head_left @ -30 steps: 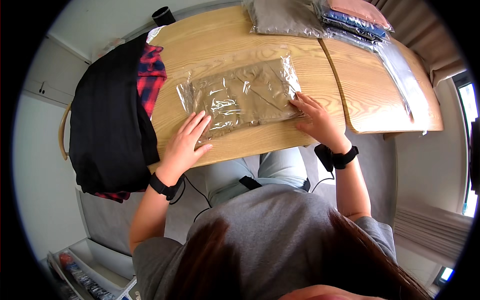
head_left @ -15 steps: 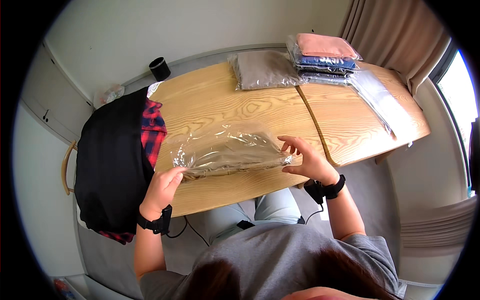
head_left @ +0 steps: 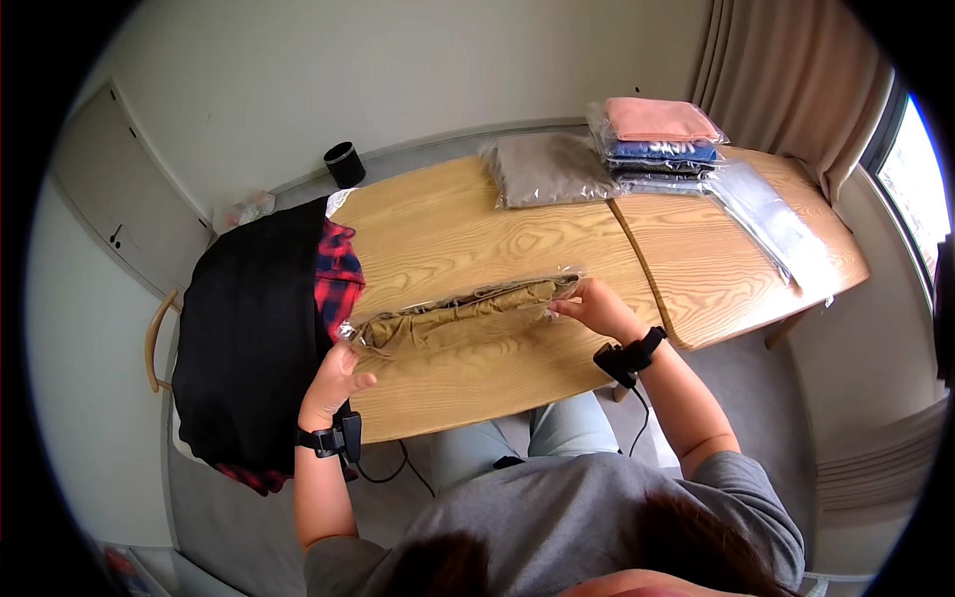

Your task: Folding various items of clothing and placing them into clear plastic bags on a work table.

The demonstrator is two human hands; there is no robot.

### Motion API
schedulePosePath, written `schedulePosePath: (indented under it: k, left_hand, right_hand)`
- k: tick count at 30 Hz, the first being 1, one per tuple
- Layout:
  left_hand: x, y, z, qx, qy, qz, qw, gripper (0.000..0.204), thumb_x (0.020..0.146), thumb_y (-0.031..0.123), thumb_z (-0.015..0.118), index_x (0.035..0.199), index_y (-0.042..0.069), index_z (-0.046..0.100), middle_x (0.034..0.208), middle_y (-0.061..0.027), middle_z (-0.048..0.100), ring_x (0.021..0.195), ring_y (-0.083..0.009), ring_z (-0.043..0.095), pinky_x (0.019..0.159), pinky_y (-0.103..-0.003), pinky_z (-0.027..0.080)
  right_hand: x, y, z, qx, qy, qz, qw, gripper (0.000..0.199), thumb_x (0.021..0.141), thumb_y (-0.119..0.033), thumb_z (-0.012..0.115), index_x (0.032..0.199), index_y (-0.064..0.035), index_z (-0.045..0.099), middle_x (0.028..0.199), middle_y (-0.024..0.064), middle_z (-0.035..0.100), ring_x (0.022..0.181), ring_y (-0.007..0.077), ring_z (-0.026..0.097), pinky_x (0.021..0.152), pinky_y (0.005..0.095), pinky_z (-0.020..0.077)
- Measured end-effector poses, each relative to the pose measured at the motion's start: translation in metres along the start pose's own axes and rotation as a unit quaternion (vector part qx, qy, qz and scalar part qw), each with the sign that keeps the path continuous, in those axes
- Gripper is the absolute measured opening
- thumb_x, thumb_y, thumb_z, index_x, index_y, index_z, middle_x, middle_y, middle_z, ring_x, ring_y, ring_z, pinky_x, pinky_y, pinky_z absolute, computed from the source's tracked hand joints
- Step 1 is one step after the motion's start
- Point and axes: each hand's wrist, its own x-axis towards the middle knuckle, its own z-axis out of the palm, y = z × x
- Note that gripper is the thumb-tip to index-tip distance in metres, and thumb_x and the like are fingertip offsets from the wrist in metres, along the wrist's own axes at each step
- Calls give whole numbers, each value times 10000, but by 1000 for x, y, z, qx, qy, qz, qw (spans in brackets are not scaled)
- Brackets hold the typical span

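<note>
A clear plastic bag (head_left: 448,343) with a folded khaki garment (head_left: 468,305) inside lies across the near part of the table, between my two hands. My left hand (head_left: 336,381) is at the bag's left end; its thumb stands apart, and its fingertips touch the plastic, partly hidden by it. At the other end, my right hand (head_left: 603,310) is closed on the bag's right edge, thumb on the near side and fingers behind.
Black cloth (head_left: 254,318) and a red-and-navy plaid garment (head_left: 338,274) hang over the table's left side. Toward the back are a bagged grey-brown garment (head_left: 550,169), a stack of bagged folded clothes (head_left: 664,149) and flat clear bags (head_left: 771,214). A black bin (head_left: 345,165) stands behind.
The bag's puffed-up plastic has flattened and turned over, so the khaki garment shows plainly. My right hand has closed on the right edge; my left thumb has come off the bag.
</note>
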Motion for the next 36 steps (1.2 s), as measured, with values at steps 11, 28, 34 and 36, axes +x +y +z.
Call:
schedulePosePath:
  k: [11, 28, 34, 36]
  left_hand:
    - [31, -24, 15, 215, 136, 10, 967, 327, 898, 265, 626, 752, 25, 459, 637, 40, 386, 609, -61, 336, 535, -236, 342]
    - [18, -76, 70, 103, 163, -168, 967, 477, 835, 217, 692, 1170, -64, 502, 712, -20, 577, 570, -57, 517, 485, -218, 403]
    - [28, -68, 91, 82, 156, -205, 963, 341, 883, 261, 632, 1059, -21, 555, 685, 23, 530, 472, -47, 433, 431, -191, 349]
    - [30, -67, 100, 24, 157, -247, 956, 283, 899, 287, 610, 994, 23, 574, 663, 30, 506, 464, -49, 423, 432, -189, 357]
  right_hand:
    - [-9, 4, -4, 194, 107, 63, 973, 320, 941, -314, 543, 858, -23, 648, 667, -27, 550, 634, 72, 485, 597, 234, 406]
    - [-62, 19, 20, 405, 120, 196, 885, 502, 851, -63, 635, 1284, 71, 420, 844, 9, 599, 640, 49, 496, 581, 174, 404]
    - [-61, 46, 14, 560, 178, 220, 779, 177, 861, -88, 637, 1004, 3, 588, 850, 4, 620, 659, 49, 554, 596, 171, 452]
    - [-65, 65, 11, 584, 148, 203, 772, 123, 880, -152, 623, 929, -41, 606, 869, 24, 633, 756, 100, 580, 719, 219, 478]
